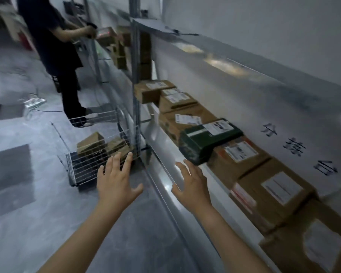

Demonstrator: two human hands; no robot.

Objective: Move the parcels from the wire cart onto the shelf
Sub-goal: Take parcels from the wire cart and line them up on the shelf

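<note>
While the grey concrete floor (37,223) is stretching left, the metal shelf (165,150) is carrying a row of cardboard parcels (272,190) topped by a green box (209,139). Brown parcels (91,143) are lying in the wire cart (83,170). A person in black (53,46) is standing beyond. Left hand (114,182) and right hand (193,184) are hovering spread, holding nothing.

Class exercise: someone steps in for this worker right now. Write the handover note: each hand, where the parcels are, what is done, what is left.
Left hand: open, fingers spread, holding nothing, reaching toward the wire cart.
Right hand: open, empty, in front of the shelf edge, close to the dark green parcel.
Done: a row of labelled cardboard parcels lies along the shelf, with the green parcel lying on top of the row.
Left: a few brown parcels remain in the cart; the exact count is blurred. Lift each onto the shelf.
Note: another person stands farther along the aisle.
</note>
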